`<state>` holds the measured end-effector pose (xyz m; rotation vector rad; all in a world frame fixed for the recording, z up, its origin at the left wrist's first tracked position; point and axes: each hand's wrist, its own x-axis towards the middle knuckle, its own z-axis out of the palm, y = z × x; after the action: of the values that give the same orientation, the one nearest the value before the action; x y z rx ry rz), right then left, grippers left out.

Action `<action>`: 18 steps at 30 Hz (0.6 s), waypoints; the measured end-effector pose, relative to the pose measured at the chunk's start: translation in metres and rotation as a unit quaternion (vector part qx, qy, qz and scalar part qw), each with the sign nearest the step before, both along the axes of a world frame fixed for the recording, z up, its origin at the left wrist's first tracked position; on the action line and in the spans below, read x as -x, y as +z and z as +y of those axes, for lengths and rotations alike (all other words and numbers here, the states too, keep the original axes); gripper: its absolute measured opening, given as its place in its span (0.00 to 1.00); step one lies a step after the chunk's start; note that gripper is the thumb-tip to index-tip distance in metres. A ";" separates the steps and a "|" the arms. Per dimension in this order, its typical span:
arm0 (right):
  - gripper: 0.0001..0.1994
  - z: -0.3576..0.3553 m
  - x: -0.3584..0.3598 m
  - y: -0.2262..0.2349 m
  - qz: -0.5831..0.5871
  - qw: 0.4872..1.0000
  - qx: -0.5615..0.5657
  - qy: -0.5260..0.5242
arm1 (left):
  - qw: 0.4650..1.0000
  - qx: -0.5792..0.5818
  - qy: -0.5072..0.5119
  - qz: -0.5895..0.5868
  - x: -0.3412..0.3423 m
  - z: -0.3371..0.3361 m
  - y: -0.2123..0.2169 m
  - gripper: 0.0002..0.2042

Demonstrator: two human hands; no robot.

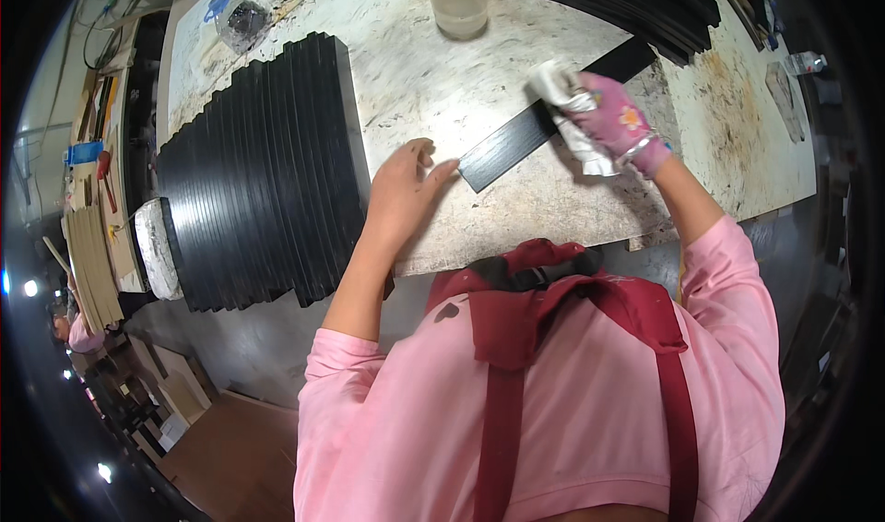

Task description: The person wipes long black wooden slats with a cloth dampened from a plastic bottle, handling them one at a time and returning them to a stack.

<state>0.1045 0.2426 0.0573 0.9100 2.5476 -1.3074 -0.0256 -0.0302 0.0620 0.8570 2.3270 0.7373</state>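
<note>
One black slat (507,151) lay aslant on the desk (544,210), apparently mid-wiping: fingers of the gloved right hand (619,116) closed on a white cloth (583,146), bare left hand (404,192) half-open, ungrasping, at its near end, the next stroke seemingly needing steadying there.

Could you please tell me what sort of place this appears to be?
Probably a workshop or factory: many black strips are packed side by side, the worktable is stained, and the gloved right hand holds a cloth over a single strip.
</note>
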 end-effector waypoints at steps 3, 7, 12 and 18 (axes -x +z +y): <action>0.15 0.019 -0.007 -0.024 0.203 0.977 -0.064 0.013 | 0.984 -0.082 -0.030 0.153 -0.023 -0.012 -0.026 0.40; 0.14 -0.044 0.007 -0.015 0.044 0.958 -0.276 0.067 | 0.975 -0.130 -0.013 0.178 -0.049 -0.002 -0.069 0.50; 0.10 -0.128 0.022 -0.023 0.189 0.888 -0.245 0.340 | 0.971 -0.189 0.051 0.135 -0.049 -0.003 -0.073 0.48; 0.05 -0.056 0.032 -0.019 0.160 0.906 -0.269 0.287 | 0.970 -0.188 0.081 0.129 -0.049 0.005 -0.069 0.48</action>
<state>0.0725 0.1863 0.0386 -0.0642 3.1390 -0.6223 0.0233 -0.0250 -0.0074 0.9807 2.5515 1.2305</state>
